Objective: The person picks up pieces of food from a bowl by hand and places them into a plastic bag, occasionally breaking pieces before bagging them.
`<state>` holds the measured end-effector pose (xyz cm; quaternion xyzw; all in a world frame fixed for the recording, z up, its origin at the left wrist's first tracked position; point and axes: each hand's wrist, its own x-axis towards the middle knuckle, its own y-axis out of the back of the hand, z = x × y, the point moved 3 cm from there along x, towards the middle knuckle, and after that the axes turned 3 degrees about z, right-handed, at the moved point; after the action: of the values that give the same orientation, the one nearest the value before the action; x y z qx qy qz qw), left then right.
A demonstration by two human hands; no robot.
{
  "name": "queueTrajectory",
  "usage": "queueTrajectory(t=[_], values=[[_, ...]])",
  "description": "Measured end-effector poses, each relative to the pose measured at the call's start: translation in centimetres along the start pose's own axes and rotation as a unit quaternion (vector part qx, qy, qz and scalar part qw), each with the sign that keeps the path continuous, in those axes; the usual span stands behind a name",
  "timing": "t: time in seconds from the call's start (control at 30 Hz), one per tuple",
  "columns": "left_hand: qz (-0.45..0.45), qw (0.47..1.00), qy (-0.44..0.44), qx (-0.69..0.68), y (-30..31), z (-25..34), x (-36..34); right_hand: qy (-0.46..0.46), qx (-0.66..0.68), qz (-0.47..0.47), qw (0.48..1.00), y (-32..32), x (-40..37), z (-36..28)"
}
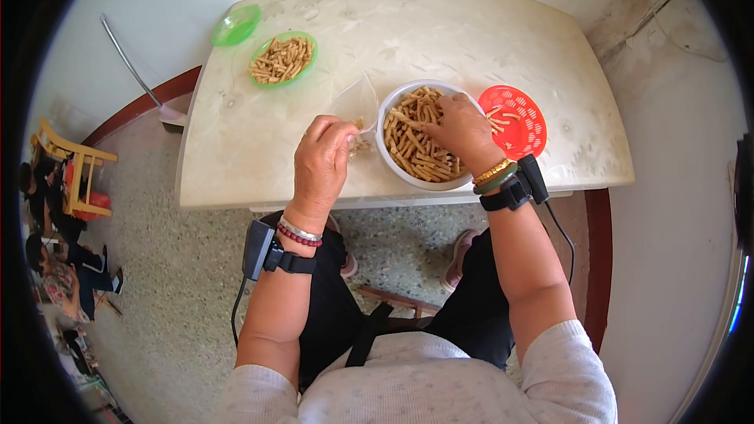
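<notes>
Our pale knitted sweater [393,381] fills bottom centre while, hands apart, our left hand [320,161] pinches a thin clear plastic bag [358,100] and our right hand [462,132], its grip unclear, rests among short tan sticks [412,145] in mid-frame's round white bowl [428,185], best gathering small, aligned bundles.

White bowl [430,185]: floor hidden under sticks [416,159]
Right hand [462,129], in bowl: fingertips partly lost among sticks, grip unclear
Clear bag [357,98], left of bowl: bits [359,123] in or under it too small to tell
Red basket [536,114], right of bowl: edge covered by right hand
Seated person [64,283], far left of bowl: small, blurred
Sweater [393,392], below bowl: cut by lower edge
</notes>
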<state>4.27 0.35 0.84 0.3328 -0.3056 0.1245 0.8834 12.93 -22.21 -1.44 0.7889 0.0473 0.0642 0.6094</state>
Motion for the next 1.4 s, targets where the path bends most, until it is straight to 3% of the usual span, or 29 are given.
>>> queueTrajectory(t=[0.17,0.23,0.37,0.47,0.7,0.8,0.87,0.9,0.97,1.0,1.17,1.23,1.4], values=[[0.013,1.0,-0.019,0.012,0.0,-0.2,0.1,0.1,0.1,-0.001,0.99,0.2,-0.7,1.6],[0.022,0.999,-0.024,0.012,0.1,-0.3,0.0,0.075,0.175,-0.042,0.981,0.6,-0.9,2.2],[0.026,0.999,-0.023,0.004,0.0,-0.2,0.1,0.044,0.172,0.081,0.981,1.7,-1.2,2.4],[0.025,0.999,-0.02,0.006,0.0,-0.2,0.0,0.039,0.221,0.045,0.974,1.6,-1.3,1.9],[0.012,1.0,-0.008,-0.004,0.1,-0.2,-0.1,0.161,0.053,0.072,0.983,0.1,-2.1,0.1],[0.011,1.0,-0.005,0.0,0.2,-0.1,0.0,0.139,0.044,0.07,0.987,0.2,-2.1,0.3],[0.014,1.0,-0.006,0.0,0.2,-0.2,0.0,0.131,0.167,0.093,0.973,1.2,-1.9,1.3],[0.019,1.0,-0.007,-0.001,0.3,-0.3,-0.1,0.132,0.167,0.093,0.973,1.7,-1.8,1.5],[0.021,1.0,-0.009,0.002,0.3,-0.4,-0.1,-0.067,0.323,0.048,0.943,2.5,-1.6,3.2],[0.021,1.0,-0.014,0.004,0.3,-0.4,-0.1,-0.055,0.367,0.065,0.926,2.1,-1.1,4.2],[0.012,1.0,-0.004,0.0,0.1,-0.1,-0.1,-0.025,0.321,0.113,0.94,1.0,-0.7,4.7],[0.007,1.0,0.0,-0.002,0.1,-0.1,-0.1,0.028,0.256,0.117,0.959,0.8,-0.9,3.3],[0.006,1.0,-0.005,-0.007,-0.1,0.1,-0.1,0.029,0.066,0.023,0.997,0.1,-0.7,1.7]])
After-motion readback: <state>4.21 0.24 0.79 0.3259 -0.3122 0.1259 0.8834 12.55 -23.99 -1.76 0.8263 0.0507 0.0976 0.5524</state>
